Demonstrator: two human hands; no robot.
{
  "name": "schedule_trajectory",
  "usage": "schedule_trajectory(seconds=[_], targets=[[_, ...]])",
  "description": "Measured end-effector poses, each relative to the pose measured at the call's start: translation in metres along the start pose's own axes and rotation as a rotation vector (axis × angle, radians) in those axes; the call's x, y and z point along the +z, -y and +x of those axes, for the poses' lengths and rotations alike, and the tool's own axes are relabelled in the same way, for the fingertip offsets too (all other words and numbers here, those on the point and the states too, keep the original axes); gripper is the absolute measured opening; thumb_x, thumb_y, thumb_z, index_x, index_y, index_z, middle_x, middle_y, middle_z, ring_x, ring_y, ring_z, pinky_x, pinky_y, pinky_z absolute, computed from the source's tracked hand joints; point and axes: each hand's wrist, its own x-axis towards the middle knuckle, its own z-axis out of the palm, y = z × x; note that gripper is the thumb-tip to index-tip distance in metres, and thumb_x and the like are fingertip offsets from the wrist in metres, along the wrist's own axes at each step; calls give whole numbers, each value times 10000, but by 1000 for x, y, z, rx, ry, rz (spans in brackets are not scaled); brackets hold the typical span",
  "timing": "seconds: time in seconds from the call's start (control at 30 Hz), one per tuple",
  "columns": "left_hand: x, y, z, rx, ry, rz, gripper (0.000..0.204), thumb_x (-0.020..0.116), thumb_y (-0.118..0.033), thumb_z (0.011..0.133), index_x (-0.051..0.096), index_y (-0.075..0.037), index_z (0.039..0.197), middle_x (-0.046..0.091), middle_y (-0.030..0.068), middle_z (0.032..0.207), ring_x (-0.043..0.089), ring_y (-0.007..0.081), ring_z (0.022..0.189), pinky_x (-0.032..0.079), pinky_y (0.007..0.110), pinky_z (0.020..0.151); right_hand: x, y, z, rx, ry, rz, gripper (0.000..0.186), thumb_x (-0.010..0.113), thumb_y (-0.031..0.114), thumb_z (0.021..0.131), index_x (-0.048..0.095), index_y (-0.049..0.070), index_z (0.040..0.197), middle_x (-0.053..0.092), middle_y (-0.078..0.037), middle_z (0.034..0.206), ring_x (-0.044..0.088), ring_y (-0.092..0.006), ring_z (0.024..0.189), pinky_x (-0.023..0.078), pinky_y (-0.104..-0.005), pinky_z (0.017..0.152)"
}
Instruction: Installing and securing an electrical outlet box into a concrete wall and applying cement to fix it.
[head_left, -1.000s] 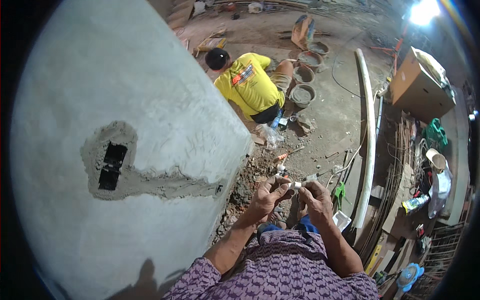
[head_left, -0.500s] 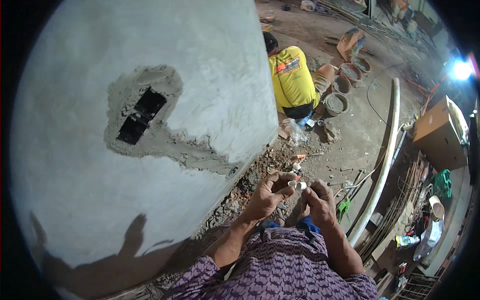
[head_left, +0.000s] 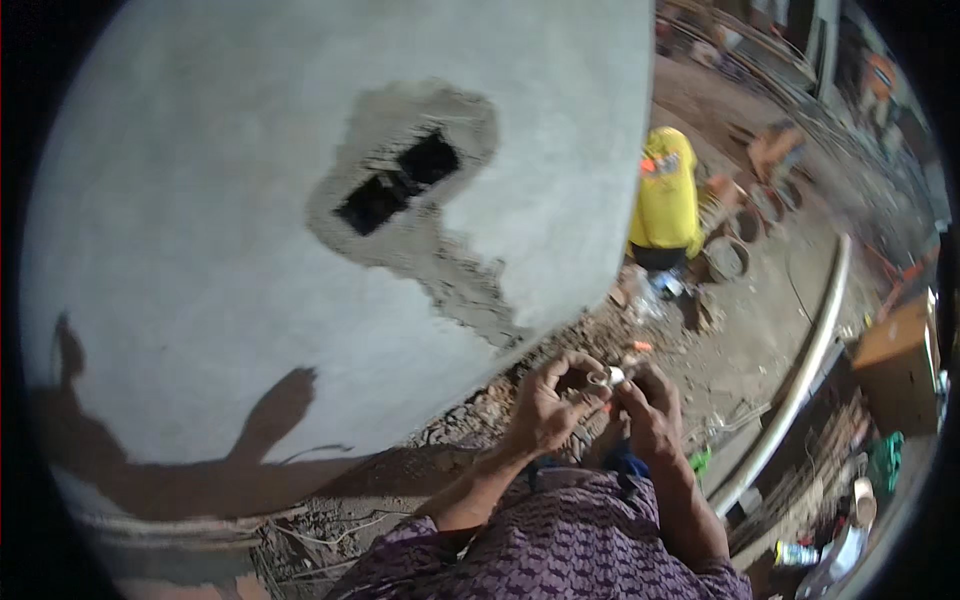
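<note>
In front of my body, my left hand [head_left: 550,408] pinches a small white plastic pipe fitting [head_left: 598,379] with a round open end, between thumb and fingertips. A second short white fitting [head_left: 615,375] is gripped at the fingertips of my right hand [head_left: 652,405]. The two pieces sit end to end between the hands; whether they are joined I cannot tell. To the left stands a grey plastered wall [head_left: 200,250] with two black electrical boxes [head_left: 428,158] set in rough fresh mortar, from which a mortar-filled channel [head_left: 470,290] runs down toward the wall's edge.
A co-worker in a yellow shirt [head_left: 665,195] crouches past the wall's corner beside several buckets [head_left: 727,260]. Rubble [head_left: 470,415] lines the wall's foot. On the right, a long white pipe [head_left: 800,400] lies on the ground, near a cardboard box [head_left: 897,350] and a green bag [head_left: 884,462].
The view has swung left, so the wall, boxes and co-worker appear farther right. Both hands still hold the white fittings, which now look closer together.
</note>
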Motion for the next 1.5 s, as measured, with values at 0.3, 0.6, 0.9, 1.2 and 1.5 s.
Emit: schedule_trajectory(seconds=[0.3, 0.6, 0.9, 1.2, 1.5], targets=[[-8, 9, 3, -24, -234, 132, 201, 681, -143, 980, 608, -31, 1129, 681, 9, 957, 614, 64, 875, 505, 245, 781, 10, 7, 42, 92, 177, 38, 177, 739, 145, 911, 649, -7, 923, 660, -60, 869, 631, -131, 756, 519, -282, 685], [8, -12, 25, 128, -406, 400, 287, 636, -233, 1007, 633, -11, 1189, 703, 102, 1099, 648, 164, 996, 516, 326, 887, 3, 37, 90, 128, 345, 60, 271, 771, 140, 892, 659, -33, 1069, 698, -90, 940, 652, -147, 839, 536, -295, 759], [34, -26, 39, -23, -646, 446, 254, 619, -232, 1019, 631, -19, 1157, 689, 72, 1039, 592, 100, 818, 498, 276, 761, -5, 34, 128, 99, 576, 62, 241, 723, 103, 939, 650, -51, 1109, 732, -112, 1007, 689, -156, 918, 563, -310, 815], [37, -12, 38, -137, -747, 733, 214, 532, -182, 1032, 554, -31, 1182, 654, 184, 1035, 654, 330, 950, 509, 403, 838, -4, 26, 155, -159, 718, -6, 137, 707, -13, 891, 714, -29, 1027, 716, -136, 1031, 687, -184, 910, 554, -307, 803], [41, -18, 59, -95, -904, -49, 202, 511, -228, 1072, 559, -49, 1151, 626, 38, 1070, 584, 130, 964, 474, 304, 878, 8, 30, 159, 35, 707, 188, 267, 733, 68, 923, 664, -48, 1153, 710, -110, 1007, 672, -150, 892, 557, -285, 831]])
